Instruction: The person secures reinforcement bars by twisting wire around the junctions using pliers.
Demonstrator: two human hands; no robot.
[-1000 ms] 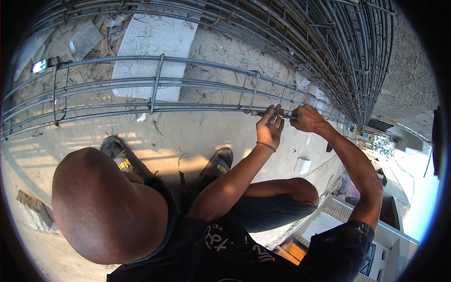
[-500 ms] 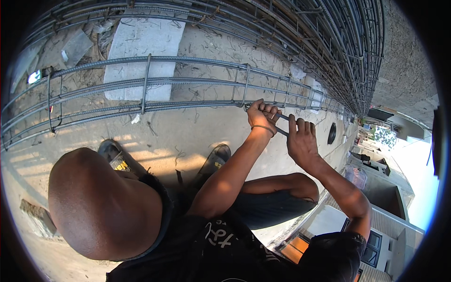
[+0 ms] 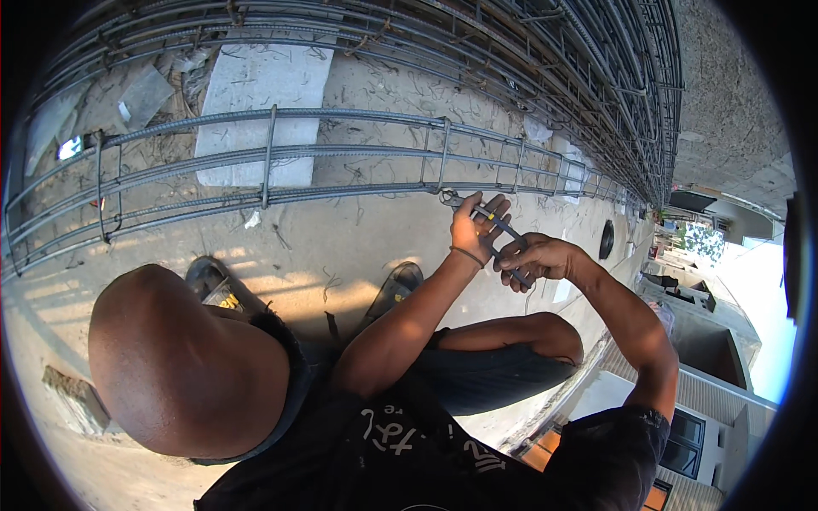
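Note:
A pair of dark steel pincers [image 3: 501, 224] with a yellow mark slants down to the right from the front bar of a long rebar cage [image 3: 341, 152]. Its jaws meet a wire tie at a crossing of bar and stirrup. My left hand [image 3: 471, 236] supports the pincers just behind the jaws, palm turned up, with the fingers loosely bent about the handles. Around the handle ends, my right hand [image 3: 545, 257] is closed, its thumb on top. Parts of the handles are hidden by the right fingers.
More rebar cages [image 3: 545, 51] are stacked beyond the one at my hands. A white foam sheet [image 3: 260, 102] lies under the bars, and wire scraps litter the concrete floor [image 3: 307, 234]. My shoes [image 3: 399, 285] stand near the cage. A dark ring [image 3: 607, 239] lies on the right.
My right hand has moved down and left and turned over on the handles. The handles have swung down, and my left fingers have loosened. The jaws stay near the same crossing.

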